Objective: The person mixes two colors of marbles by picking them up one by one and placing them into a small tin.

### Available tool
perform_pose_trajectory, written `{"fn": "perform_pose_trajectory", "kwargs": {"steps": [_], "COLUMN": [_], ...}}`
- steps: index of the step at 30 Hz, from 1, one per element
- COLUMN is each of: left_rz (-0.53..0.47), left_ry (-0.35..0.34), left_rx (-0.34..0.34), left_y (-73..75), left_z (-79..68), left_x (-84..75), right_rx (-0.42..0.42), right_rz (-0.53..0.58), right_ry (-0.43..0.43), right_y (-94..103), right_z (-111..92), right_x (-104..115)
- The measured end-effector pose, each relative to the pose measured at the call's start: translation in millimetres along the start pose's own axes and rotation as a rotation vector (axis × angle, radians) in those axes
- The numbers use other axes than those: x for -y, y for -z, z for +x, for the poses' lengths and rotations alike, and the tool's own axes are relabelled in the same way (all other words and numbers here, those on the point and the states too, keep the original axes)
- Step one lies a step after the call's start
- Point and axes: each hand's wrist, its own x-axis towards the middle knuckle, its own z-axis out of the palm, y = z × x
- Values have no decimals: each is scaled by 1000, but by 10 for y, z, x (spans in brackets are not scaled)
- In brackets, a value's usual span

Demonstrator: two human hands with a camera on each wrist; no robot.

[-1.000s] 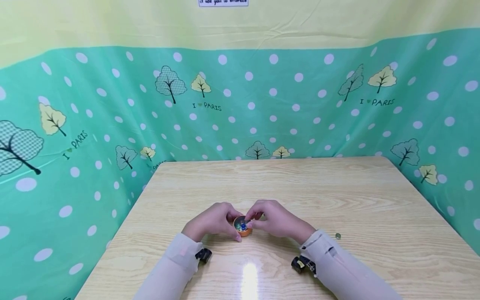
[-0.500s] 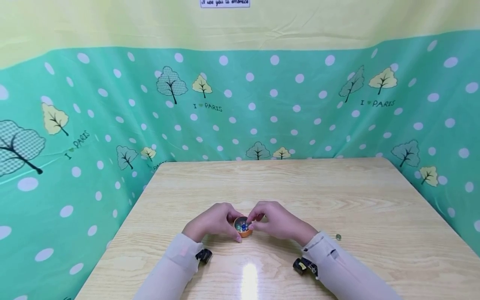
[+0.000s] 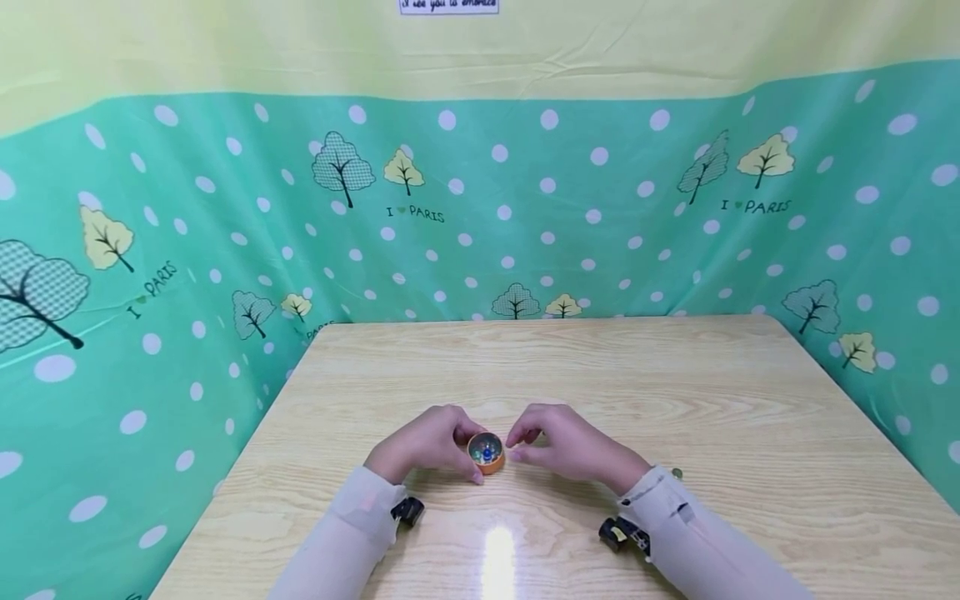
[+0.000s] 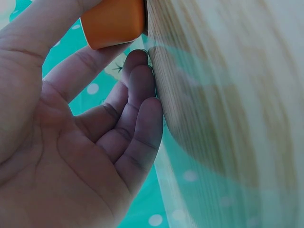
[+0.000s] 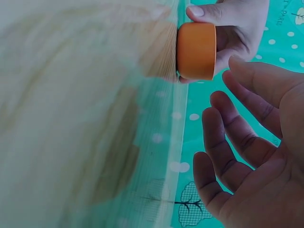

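A small orange cup (image 3: pixel 491 468) stands on the wooden table with several glass marbles (image 3: pixel 487 455) inside, one of them deep blue. My left hand (image 3: pixel 429 442) grips the cup from its left side between thumb and index finger. In the left wrist view the other fingers of that hand curl loosely beside the orange cup (image 4: pixel 116 23), near the tabletop. Just right of the cup is my right hand (image 3: pixel 573 443), its fingers loosely bent. The right wrist view shows nothing between these fingers, and the thumb and index tips are a little short of the orange cup (image 5: pixel 197 51).
A green marble (image 3: pixel 677 472) lies on the table by the right sleeve, partly hidden behind it. Black wrist cameras (image 3: pixel 408 511) hang under the cuffs. A green dotted cloth (image 3: pixel 525 208) hangs behind the table (image 3: pixel 420 358) and along its sides.
My right hand has drawn back to the right, off the cup's rim, and its sleeve now partly covers the green marble. The left hand and the cup have stayed in place.
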Motion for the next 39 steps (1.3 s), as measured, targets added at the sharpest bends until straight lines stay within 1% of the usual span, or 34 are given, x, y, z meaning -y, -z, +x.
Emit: {"fn": "perform_pose_trajectory", "kwargs": {"steps": [7,10,17,22,28,31,37,39], "left_rz": [-27,-21,-16,-10,-17,-19,-14,-14], "left_ry": [25,12,6,10,31,24,-16,-16], "left_rx": [-5,-4,-7,-6,-9,-7,9,9], "left_y": [1,4,7,3,0,0,-1,-1], "left_z": [-5,-5,-8,-7,-9,-9,-4,-4], "left_x": [3,-3,-9,-11,-3,1,-1,-1], "right_rx": [-4,-4,-8,-11,-17,-24,-40,-42], "right_rz": [-22,-23,-48,-66,-54,-47,-38,-41], "right_ry": [-28,-44,-43,-76,-107,-110,-105,-108], "right_y": [67,86,117,167,243,278,351,370], "right_z": [-86,-123,-202,-279,-368,-412,-529,-565], "right_x": [-26,-56,-125,-163,-207,-236,-296,-324]}}
